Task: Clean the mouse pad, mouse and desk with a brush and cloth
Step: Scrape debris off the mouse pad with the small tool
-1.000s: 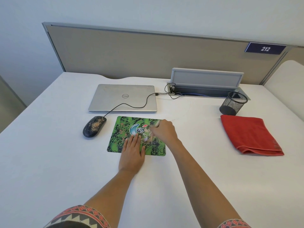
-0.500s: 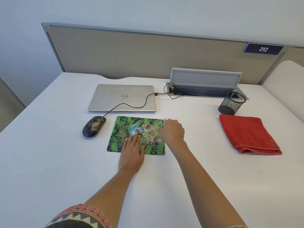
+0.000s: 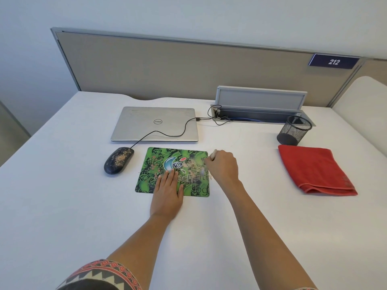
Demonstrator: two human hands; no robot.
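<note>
Brushing grit (image 3: pixel 191 165) off the mouse pad (image 3: pixel 152 164)!
Flat fingers of the left hand (image 3: pixel 167 194) pin it steady; the right hand (image 3: pixel 223 166) curls fingers round the brush (image 3: pixel 213 155).

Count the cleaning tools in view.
2: a brush gripped in the right hand at the mouse pad's right edge, and a red cloth lying on the desk farther right. Brush partly hidden.

Not much to read from where I sit. The dark blue sign (image 3: pixel 333 62) up on the partition (image 3: pixel 167 65) says 212 in white. The laptop (image 3: pixel 144 128) lid has the round Dell logo, upside down from my side. The green mouse pad (image 3: pixel 152 162) has lettering scattered across it in bits. The clearest is "tech", right by my left fingers (image 3: pixel 170 176), plus "itec" near the left edge.
</note>
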